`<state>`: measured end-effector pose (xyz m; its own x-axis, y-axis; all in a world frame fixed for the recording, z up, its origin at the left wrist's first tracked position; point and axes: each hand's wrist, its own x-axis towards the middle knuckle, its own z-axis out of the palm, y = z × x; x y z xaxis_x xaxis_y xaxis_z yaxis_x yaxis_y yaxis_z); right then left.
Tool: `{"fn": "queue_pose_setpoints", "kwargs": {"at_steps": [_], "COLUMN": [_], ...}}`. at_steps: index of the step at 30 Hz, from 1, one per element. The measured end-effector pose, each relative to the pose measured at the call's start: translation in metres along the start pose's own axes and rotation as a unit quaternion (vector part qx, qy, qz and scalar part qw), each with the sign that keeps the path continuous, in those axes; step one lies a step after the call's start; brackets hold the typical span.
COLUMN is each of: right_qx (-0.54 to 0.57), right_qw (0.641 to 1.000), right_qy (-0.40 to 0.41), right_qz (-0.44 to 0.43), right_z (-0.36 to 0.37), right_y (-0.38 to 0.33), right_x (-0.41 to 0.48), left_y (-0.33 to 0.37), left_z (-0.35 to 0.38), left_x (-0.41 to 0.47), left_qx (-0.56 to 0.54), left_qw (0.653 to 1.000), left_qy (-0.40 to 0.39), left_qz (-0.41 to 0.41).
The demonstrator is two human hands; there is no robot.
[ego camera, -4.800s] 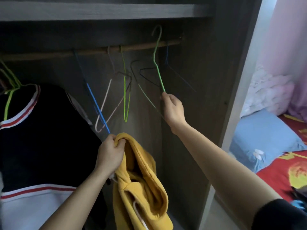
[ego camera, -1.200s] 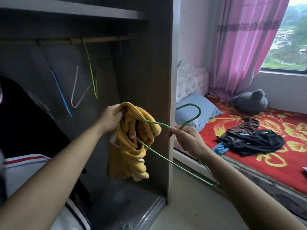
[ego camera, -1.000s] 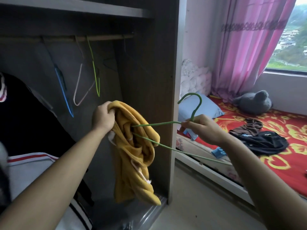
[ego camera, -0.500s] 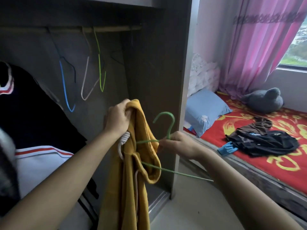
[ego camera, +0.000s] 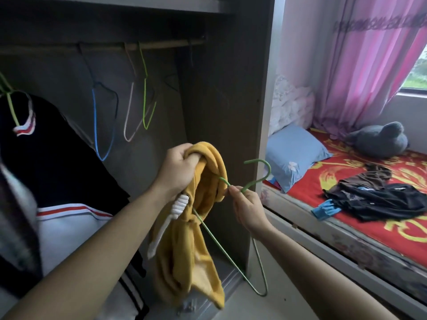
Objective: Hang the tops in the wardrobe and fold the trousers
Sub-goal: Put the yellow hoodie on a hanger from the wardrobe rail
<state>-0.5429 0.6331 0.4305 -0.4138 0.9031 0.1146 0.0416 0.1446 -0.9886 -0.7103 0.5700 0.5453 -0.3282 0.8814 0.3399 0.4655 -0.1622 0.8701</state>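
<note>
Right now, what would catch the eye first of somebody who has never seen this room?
At the centre, the left hand grips a bunched mustard-yellow fabric top while the right hand pinches a green wire hanger whose arm goes into it, before the open dark wardrobe. On the right, a heap of dark clothes lies on the bright red, yellow-patterned bedspread.

Bed (ego camera: 403, 234) at right, covered in a red sheet with a yellow pattern. Blue pillow (ego camera: 297, 155) at its left end, in front of a white quilted bundle (ego camera: 288, 102) by the wall. Grey plush toy (ego camera: 379, 140) lies on the bed below the window (ego camera: 417, 72), just beside the pink curtain (ego camera: 360, 65).
</note>
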Motion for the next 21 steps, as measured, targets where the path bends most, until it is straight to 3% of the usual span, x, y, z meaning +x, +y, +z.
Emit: {"fn": "queue_pose_setpoints", "kwargs": {"at_steps": [2,4,8,12,15,21], "right_qx": [-0.027,-0.006,0.064,0.068,0.015,-0.083], "right_qw": [0.999,1.0,0.992,0.987,0.986,0.969], "right_qy": [-0.018,0.009,0.07,0.016,-0.01,0.043], "right_qz": [0.024,-0.007,-0.079,-0.142,-0.168,-0.227], "right_z": [0.0,-0.008,-0.03,-0.04,-0.051,-0.084], "right_y": [-0.007,-0.017,-0.036,-0.058,-0.077,-0.098], "right_x": [0.009,0.016,0.016,0.013,0.015,0.03], "left_y": [0.014,0.017,-0.014,-0.033,-0.032,-0.009], "left_z": [0.001,-0.005,-0.033,-0.043,-0.042,-0.025], "left_x": [-0.001,0.005,0.031,0.057,0.07,0.07], "left_qx": [-0.049,-0.033,0.188,0.403,0.428,0.425], "left_qw": [0.997,0.994,0.972,0.9,0.876,0.855], "left_qy": [-0.029,-0.034,0.014,0.019,0.012,-0.015], "left_qz": [0.046,0.103,0.144,0.164,0.223,0.298]}}
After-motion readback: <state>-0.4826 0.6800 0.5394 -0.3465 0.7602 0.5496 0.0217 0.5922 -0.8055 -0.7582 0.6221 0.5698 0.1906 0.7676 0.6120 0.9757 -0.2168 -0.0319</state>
